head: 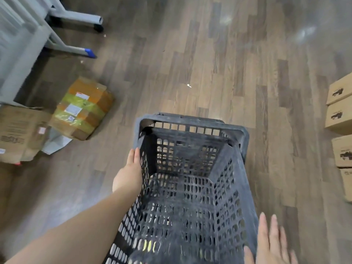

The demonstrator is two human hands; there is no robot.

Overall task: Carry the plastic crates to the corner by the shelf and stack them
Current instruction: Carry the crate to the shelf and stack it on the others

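One dark grey perforated plastic crate [188, 187] fills the near middle of the view, held above the wood-plank floor [219, 63]; its near end is cut off by the bottom edge. Two bare hands are at it. The left hand [131, 174] lies along the crate's left wall just under the rim, fingers hidden behind the plastic, so its grip cannot be told. The right hand [270, 242], partly cut off at the bottom, has straight, spread fingers beside the right wall. Farther left lie one yellow-taped cardboard parcel [83, 109] and one flattened brown carton [19, 132], cut by the edge. At the right edge stand four brown cardboard boxes [339, 117], all cropped. Far left, grey metal legs [74, 48] are blurred.
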